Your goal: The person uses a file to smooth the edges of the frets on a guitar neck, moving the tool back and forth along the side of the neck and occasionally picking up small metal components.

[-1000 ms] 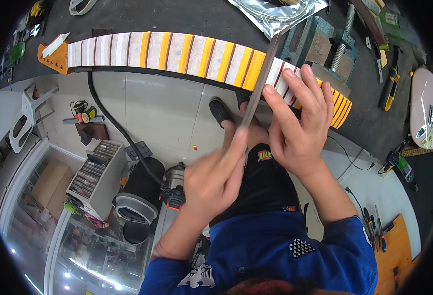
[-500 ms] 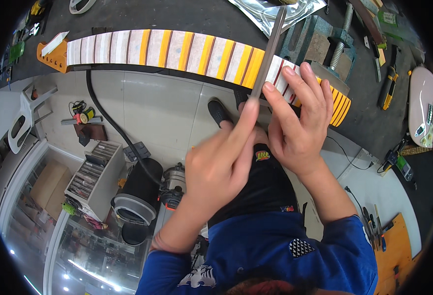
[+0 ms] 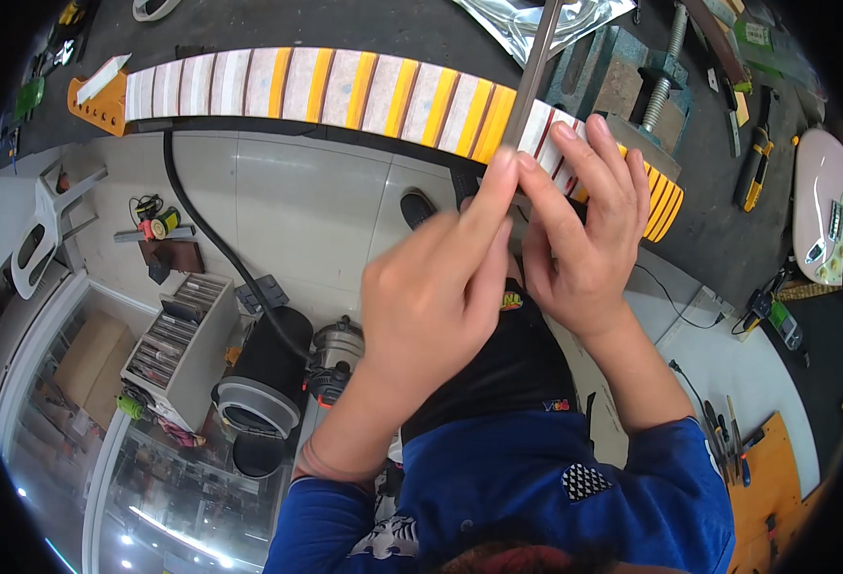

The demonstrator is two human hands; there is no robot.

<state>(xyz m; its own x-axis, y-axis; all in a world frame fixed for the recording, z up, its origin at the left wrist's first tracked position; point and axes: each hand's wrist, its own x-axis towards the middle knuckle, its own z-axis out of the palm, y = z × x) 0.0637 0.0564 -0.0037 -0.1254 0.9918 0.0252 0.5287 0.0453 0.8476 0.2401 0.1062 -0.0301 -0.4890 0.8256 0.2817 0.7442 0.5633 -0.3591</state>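
Observation:
A guitar neck (image 3: 299, 88) lies across the bench, its fretboard masked with white and yellow tape strips between the frets and its orange headstock at the left. My left hand (image 3: 436, 287) is closed on the near end of a slim dark file (image 3: 534, 81), index finger stretched along it. The file crosses the neck near its right part, its far end cut off by the upper edge. My right hand (image 3: 589, 225) has its fingers spread over the neck's right end. Its index fingertip meets the file beside my left fingertip.
Behind the neck's right end stands a bench vise (image 3: 622, 81). A yellow-black utility knife (image 3: 755, 172) and a pale pink guitar body (image 3: 819, 201) lie to the right. Below the bench are a black hose (image 3: 206, 234), a black bin (image 3: 264, 368) and a white case rack (image 3: 182, 349).
My left hand has pushed the file away from me across the neck, bringing its fingertip up to my right index finger. My right hand has stayed nearly in place.

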